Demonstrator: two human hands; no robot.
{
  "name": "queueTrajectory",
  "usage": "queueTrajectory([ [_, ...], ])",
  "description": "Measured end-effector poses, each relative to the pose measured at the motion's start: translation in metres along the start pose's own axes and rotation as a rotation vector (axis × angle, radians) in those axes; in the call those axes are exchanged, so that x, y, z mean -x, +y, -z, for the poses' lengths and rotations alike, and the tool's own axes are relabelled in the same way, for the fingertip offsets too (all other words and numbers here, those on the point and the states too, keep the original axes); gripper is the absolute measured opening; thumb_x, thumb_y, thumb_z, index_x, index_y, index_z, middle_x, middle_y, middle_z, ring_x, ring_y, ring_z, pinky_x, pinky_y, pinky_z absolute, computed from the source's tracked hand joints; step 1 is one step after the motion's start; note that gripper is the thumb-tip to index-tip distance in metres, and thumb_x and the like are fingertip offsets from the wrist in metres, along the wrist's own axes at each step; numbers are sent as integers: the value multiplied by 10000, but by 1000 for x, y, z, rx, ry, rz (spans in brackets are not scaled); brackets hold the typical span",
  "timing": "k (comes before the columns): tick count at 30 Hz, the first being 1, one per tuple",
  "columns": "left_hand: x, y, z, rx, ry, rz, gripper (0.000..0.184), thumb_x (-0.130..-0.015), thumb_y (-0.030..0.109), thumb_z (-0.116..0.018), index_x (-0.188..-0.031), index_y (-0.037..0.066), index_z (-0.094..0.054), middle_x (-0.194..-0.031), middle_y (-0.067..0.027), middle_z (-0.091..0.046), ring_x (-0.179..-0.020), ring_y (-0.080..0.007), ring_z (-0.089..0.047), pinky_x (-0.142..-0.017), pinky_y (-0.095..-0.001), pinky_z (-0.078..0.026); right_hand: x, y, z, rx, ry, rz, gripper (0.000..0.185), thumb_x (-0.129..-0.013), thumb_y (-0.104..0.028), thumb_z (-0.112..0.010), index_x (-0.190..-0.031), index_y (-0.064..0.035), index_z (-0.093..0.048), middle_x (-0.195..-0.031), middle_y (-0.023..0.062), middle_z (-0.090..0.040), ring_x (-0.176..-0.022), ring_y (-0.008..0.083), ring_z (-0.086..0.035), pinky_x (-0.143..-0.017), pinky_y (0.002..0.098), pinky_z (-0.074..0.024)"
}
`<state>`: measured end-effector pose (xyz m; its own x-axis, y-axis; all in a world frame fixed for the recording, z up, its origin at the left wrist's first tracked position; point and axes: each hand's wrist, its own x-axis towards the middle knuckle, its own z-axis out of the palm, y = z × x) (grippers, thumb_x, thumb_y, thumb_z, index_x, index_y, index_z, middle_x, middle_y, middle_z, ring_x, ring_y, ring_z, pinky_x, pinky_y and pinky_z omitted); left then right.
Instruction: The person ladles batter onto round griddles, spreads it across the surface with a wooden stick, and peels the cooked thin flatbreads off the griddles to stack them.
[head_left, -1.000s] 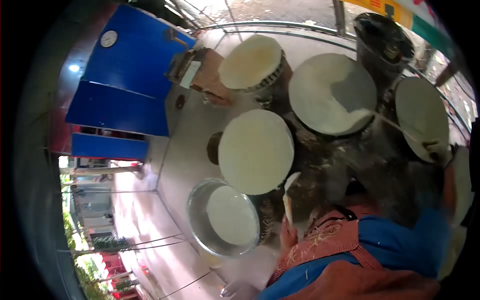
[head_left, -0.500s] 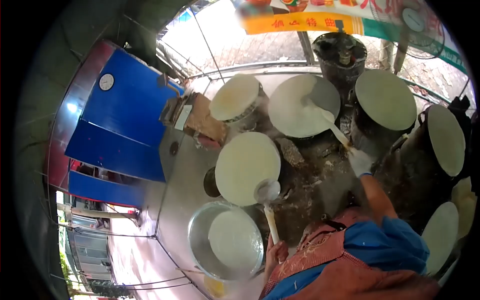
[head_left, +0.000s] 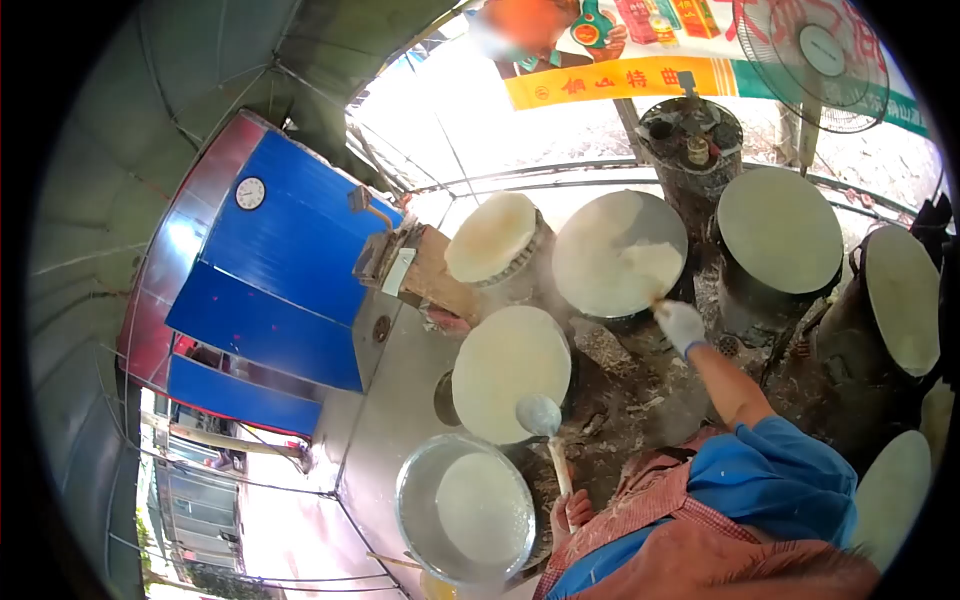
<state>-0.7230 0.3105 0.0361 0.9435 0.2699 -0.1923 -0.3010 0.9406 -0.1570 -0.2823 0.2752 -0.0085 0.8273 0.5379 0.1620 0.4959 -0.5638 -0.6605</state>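
My left hand [head_left: 572, 510] is closed around the pale handle of a ladle [head_left: 540, 414]. The ladle's round bowl hangs over the lower edge of a round griddle [head_left: 512, 375] covered with pale batter. My right hand [head_left: 681, 326], in a white glove, is closed on the short handle of a batter spreader [head_left: 658, 299] at the near edge of another round griddle [head_left: 590, 262]. Wet batter partly covers that griddle, with a grey bare patch, and the spreader's blade blends into the batter. Beside my left hand stands a metal basin [head_left: 408, 510] of white batter [head_left: 486, 508].
More batter-covered griddles stand at the upper left [head_left: 492, 238], right [head_left: 780, 230] and far right [head_left: 902, 300]. A dark drum [head_left: 690, 175] stands behind. Also in view are a brown box [head_left: 437, 272], a fan [head_left: 822, 50] and a blue panel [head_left: 290, 230].
My right hand has drawn the spreader toward the griddle's near edge, moving left relative to the griddle, and the batter has shifted. My left hand still holds the ladle. The whole view has tilted.
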Motion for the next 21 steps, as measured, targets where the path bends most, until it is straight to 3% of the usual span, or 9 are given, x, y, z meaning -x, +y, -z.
queueTrajectory([
  [2,-14,-4,-6,55,0,31,534,-926,112,-495,-1418,249,-338,-675,-6,-337,-534,-77,-362,-469,-192,-353,23,1,8,97,-256,106,276,-846,-383,-525,-865,-153,-677,-836,147,-641,-808,327,-619,-712,447,-477],
  [4,-17,3,0,-70,50,3,565,-918,109,-513,-1427,277,-331,-684,1,-327,-530,-79,-356,-463,-196,-350,27,67,1,113,-17,114,260,-850,-380,-527,-872,-184,-697,-796,110,-655,-772,284,-637,-683,419,-495],
  [5,-22,1,-8,-89,77,-3,346,-910,120,-534,-1254,136,-502,-653,7,-331,-502,-75,-346,-433,-203,-334,7,92,16,206,-127,-15,271,-856,-375,-520,-856,-166,-693,-818,121,-653,-784,278,-636,-692,416,-496],
  [9,-36,0,-1,-44,209,77,278,-913,132,-530,-1182,145,-462,-642,12,-332,-494,-73,-344,-423,-204,-328,-54,56,36,19,119,-116,287,-856,-352,-506,-833,-101,-643,-789,179,-629,-754,382,-602,-666,469,-477],
  [13,-55,5,4,-19,274,116,221,-916,144,-526,-1110,154,-422,-632,17,-332,-486,-70,-342,-412,-204,-321,10,59,32,280,-260,249,238,-826,-367,-563,-823,-162,-685,-773,143,-649,-706,321,-631,-624,433,-487],
  [16,-71,6,3,-34,305,126,190,-919,153,-523,-1057,161,-392,-624,21,-333,-481,-68,-341,-405,-204,-317,-2,137,25,37,79,21,246,-835,-361,-588,-728,-159,-678,-667,130,-624,-604,312,-615,-568,425,-477],
  [18,-77,3,2,-16,357,136,180,-920,159,-520,-1021,166,-372,-619,23,-334,-477,-67,-341,-400,-204,-313,-58,110,49,96,190,-56,276,-856,-369,-561,-783,-130,-676,-730,158,-634,-677,348,-610,-615,449,-477],
  [19,-79,-1,5,5,379,142,178,-921,162,-519,-1003,168,-362,-617,24,-334,-475,-66,-340,-397,-204,-312,-87,91,53,54,29,-168,284,-854,-383,-554,-824,-125,-668,-815,154,-647,-752,349,-609,-654,451,-476],
  [21,-89,-8,3,39,424,154,181,-922,168,-517,-967,173,-342,-611,27,-334,-471,-65,-339,-392,-204,-309,-54,101,57,152,-120,-32,250,-838,-369,-576,-849,-138,-672,-817,161,-645,-754,343,-611,-665,452,-477],
])
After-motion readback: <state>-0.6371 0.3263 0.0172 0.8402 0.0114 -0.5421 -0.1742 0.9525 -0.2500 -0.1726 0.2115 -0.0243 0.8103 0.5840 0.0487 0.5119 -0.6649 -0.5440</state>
